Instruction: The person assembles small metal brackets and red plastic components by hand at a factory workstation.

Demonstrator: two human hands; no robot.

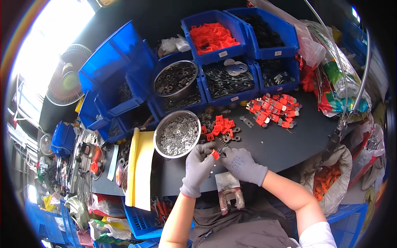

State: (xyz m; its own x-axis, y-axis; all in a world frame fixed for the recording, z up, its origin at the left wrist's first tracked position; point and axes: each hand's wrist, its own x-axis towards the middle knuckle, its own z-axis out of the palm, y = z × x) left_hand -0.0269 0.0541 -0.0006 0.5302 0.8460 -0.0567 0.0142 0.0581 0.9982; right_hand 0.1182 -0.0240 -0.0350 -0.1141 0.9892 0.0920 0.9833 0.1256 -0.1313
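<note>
Both hands wear grey gloves and are close together over the front of the black table (285, 149). My left hand (195, 169) is closed, pinching a small red plastic clip (215, 155). Just right of it, my right hand (244, 165) has its fingers pressed together around something small and dark that I cannot make out. Beyond the hands lie loose red clips (223, 123), dark rings (236, 129) and small springs. Left of these stands a steel bowl (156, 145) of metal washers. Further right is a heap of red clips fitted with metal pieces (273, 108).
Blue bins (225, 99) of small parts are stacked at the back, with a second steel bowl (156, 84) among them. A worn metal fixture (227, 182) sits at the front edge. Yellow sheets (140, 169) lie left; a sack (345, 159) of orange pieces stands right.
</note>
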